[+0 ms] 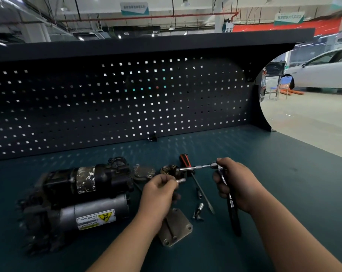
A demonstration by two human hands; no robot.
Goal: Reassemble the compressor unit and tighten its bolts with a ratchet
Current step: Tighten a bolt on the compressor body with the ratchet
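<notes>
Right hand (237, 186) grips ratchet (232, 210); left hand (158, 193) pinches small socket (181, 180) just beside extension (193, 168); misaligned, it could drop onto bench (274, 173)

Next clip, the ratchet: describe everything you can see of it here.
The ratchet looks all metal, with a bright chrome head, a slim chrome extension bar plugged into it, and a long black handle. The right hand grips it just below the head, fingers curled round it. The bar points left, roughly level, and the handle slants down toward the viewer. The bar's tip lies over a dark round part; contact is unclear. The left hand, pinching a small silver piece, does not touch it.
</notes>
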